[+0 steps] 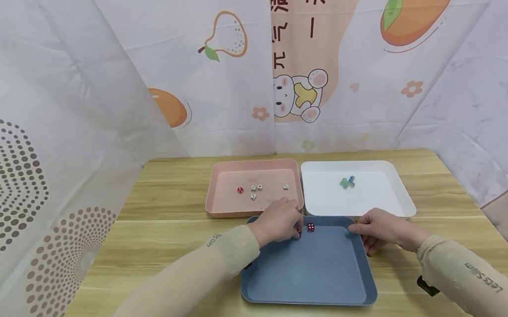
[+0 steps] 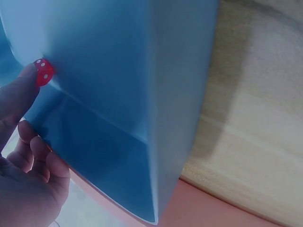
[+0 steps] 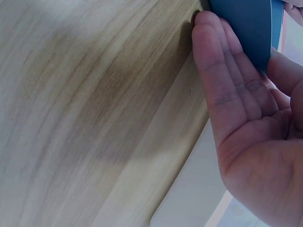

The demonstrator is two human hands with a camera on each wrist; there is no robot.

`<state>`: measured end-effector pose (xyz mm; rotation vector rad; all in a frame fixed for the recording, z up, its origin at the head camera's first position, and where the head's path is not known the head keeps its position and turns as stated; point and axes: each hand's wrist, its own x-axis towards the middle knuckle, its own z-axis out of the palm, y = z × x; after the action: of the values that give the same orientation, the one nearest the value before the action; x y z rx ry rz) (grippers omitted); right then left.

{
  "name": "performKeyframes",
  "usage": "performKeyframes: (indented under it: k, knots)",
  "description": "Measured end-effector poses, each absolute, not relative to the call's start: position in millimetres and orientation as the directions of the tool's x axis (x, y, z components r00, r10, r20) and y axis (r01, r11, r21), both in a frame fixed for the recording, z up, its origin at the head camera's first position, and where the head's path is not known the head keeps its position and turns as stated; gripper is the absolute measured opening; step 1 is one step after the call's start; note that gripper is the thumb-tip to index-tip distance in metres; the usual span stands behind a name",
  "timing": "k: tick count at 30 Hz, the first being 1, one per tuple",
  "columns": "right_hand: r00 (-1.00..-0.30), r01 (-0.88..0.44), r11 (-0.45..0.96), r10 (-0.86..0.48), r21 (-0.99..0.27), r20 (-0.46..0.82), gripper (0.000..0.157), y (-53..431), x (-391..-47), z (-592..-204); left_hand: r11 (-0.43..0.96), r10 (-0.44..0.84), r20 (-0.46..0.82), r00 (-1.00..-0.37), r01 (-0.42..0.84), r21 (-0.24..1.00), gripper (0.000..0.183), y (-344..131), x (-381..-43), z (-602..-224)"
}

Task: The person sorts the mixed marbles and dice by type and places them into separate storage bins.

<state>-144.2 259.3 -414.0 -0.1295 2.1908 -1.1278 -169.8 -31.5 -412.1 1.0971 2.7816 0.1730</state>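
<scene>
A blue tray (image 1: 307,268) lies nearest on the table. Over its far left part is my left hand (image 1: 281,221), pinching a red die (image 2: 44,72) with white dots close to the tray floor. Just right of those fingertips, a second red die (image 1: 310,227) rests in the tray near the far wall. My right hand (image 1: 384,229) grips the tray's far right corner, its thumb at the rim and its fingers (image 3: 213,52) stretched along the outside, low by the table.
Behind the blue tray, a pink tray (image 1: 226,200) holds several white dice and a red die (image 1: 240,190). Beside it on the right, a white tray (image 1: 382,193) has a small group of green and blue pieces (image 1: 347,182). A printed curtain (image 1: 232,105) hangs behind the wooden table (image 1: 155,266).
</scene>
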Motion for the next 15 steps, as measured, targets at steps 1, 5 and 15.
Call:
performKeyframes:
  k: [1, 5, 15]
  knots:
    - [-0.776, 0.202, 0.623, -0.369, -0.756, -0.511, 0.034, 259.4, -144.3, -414.2, 0.727, 0.684, -0.098, -0.723, 0.668, 0.158, 0.008, -31.3, -169.7, -411.4]
    - [-0.776, 0.201, 0.622, -0.371, -0.757, -0.510, 0.034, 260.0, -144.7, -414.9, 0.728, 0.685, -0.111, -0.720, 0.670, 0.143, 0.006, -30.5, -169.6, -409.8]
    - [-0.773, 0.208, 0.616, -0.372, -0.759, -0.514, 0.033, 260.0, -144.2, -414.2, 0.726, 0.688, -0.132, -0.714, 0.678, 0.115, 0.006, -30.0, -170.1, -409.4]
